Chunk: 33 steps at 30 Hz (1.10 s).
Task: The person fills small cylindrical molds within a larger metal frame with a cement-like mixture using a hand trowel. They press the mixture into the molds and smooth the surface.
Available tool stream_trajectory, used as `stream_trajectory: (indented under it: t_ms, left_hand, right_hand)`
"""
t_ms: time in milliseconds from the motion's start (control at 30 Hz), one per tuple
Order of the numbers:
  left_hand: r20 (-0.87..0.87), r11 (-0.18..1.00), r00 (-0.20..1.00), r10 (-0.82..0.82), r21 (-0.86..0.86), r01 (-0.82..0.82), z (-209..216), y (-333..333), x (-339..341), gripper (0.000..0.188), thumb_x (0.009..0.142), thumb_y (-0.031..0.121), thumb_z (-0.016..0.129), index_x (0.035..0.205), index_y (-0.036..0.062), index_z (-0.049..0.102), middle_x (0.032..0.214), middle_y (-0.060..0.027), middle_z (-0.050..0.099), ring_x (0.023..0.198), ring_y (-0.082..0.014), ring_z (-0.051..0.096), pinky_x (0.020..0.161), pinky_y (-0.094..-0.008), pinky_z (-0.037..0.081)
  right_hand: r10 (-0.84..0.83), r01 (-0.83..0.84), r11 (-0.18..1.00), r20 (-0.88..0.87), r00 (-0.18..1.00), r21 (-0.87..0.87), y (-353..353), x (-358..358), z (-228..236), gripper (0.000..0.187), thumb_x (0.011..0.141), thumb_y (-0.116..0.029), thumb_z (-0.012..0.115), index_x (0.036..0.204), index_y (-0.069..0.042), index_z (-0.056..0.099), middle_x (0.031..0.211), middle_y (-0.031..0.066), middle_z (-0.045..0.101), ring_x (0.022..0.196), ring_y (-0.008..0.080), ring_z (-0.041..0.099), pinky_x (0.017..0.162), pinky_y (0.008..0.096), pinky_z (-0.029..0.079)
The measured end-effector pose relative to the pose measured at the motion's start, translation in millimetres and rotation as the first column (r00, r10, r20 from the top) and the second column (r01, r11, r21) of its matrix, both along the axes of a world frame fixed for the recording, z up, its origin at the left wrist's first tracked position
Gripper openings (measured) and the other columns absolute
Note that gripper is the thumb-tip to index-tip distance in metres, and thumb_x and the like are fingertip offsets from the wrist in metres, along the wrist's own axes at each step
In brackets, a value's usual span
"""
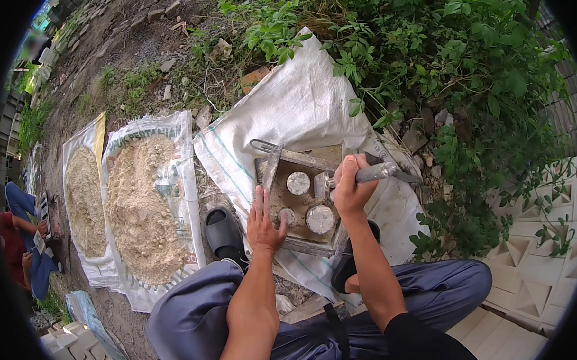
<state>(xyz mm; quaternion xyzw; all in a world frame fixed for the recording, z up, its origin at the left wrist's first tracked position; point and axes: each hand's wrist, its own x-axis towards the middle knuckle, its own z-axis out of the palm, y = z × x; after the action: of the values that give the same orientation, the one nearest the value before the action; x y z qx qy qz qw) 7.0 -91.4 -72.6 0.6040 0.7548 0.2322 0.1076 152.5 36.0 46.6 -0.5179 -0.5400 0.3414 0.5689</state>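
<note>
In front of my crossed legs a square frame (307,247) lies on a white woven sack (310,95). Grey-brown sandy material (304,161) fills it, with pale round discs (320,219) set in the surface. My left hand (265,224) rests with fingers stretched along the frame's left side, its thumb close to a smaller disc (287,215). My right hand (352,187) is wrapped round the grey handle of a hammer (383,171). The hammer's blocky head (321,184) is over the frame, beside the discs. Whether it touches the surface I cannot tell.
Two opened sacks to the left carry heaps of pale powder (142,212) and coarser material (85,202). Leafy plants (450,57) crowd the far right. Patterned pale blocks (531,272) lie at right. Another person (24,240) sits at far left. A dark flat tool (404,175) lies right of the frame.
</note>
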Motion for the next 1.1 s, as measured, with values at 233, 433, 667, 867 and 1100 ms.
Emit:
stream_trajectory:
  t_ms: [233,433,667,867,1100]
  left_hand:
    - [0.017,1.000,1.000,-0.010,0.001,0.010,-6.3,-7.6,0.2,0.079,0.083,0.033,0.062,0.150,0.0086,0.028,0.156,-0.0108,0.027,0.131,-0.0323,0.042,0.108,-0.0391,0.035]
    - [0.025,1.000,1.000,-0.013,-0.024,0.014,0.9,0.2,3.5,0.079,0.083,0.033,0.062,0.150,0.0080,0.028,0.156,-0.0111,0.027,0.131,-0.0322,0.042,0.108,-0.0392,0.035]
    - [0.038,1.000,0.999,-0.018,-0.011,0.018,3.9,5.2,7.8,0.078,0.083,0.034,0.061,0.150,0.0089,0.028,0.156,-0.0094,0.027,0.131,-0.0308,0.042,0.107,-0.0399,0.036]
    - [0.026,1.000,1.000,0.003,-0.012,-0.002,-1.7,-1.9,0.4,0.079,0.083,0.034,0.061,0.150,0.0091,0.027,0.156,-0.0097,0.027,0.131,-0.0302,0.042,0.106,-0.0390,0.037]
    - [0.023,1.000,1.000,-0.006,0.019,0.006,-4.5,-5.6,0.0,0.079,0.082,0.032,0.062,0.150,0.0093,0.028,0.156,-0.0103,0.027,0.130,-0.0312,0.044,0.105,-0.0397,0.038]
  right_hand:
    - [0.099,-0.097,0.995,0.082,0.992,-0.020,17.8,1.1,-26.2,0.032,0.092,-0.010,0.048,0.062,-0.002,0.044,0.057,0.0046,0.044,0.055,0.0166,0.042,0.051,0.0345,0.033]
    - [0.031,-0.031,0.999,0.003,1.000,0.019,10.4,3.1,-43.3,0.033,0.092,-0.010,0.048,0.060,-0.002,0.044,0.056,0.0057,0.044,0.057,0.0165,0.044,0.054,0.0341,0.035]
    - [0.016,-0.016,1.000,-0.011,1.000,-0.007,5.8,9.9,-59.4,0.033,0.092,-0.012,0.048,0.061,-0.002,0.040,0.052,0.0034,0.040,0.049,0.0124,0.037,0.047,0.0339,0.031]
    - [-0.055,0.042,0.995,-0.145,0.988,-0.091,-0.8,-4.7,-8.2,0.033,0.093,-0.013,0.047,0.063,-0.002,0.043,0.052,0.0016,0.038,0.050,0.0117,0.036,0.048,0.0327,0.031]
    - [0.062,-0.057,0.988,0.025,0.998,-0.147,-1.5,-2.1,-19.9,0.029,0.092,-0.011,0.048,0.064,-0.003,0.045,0.056,0.0015,0.041,0.052,0.0110,0.041,0.048,0.0328,0.033]
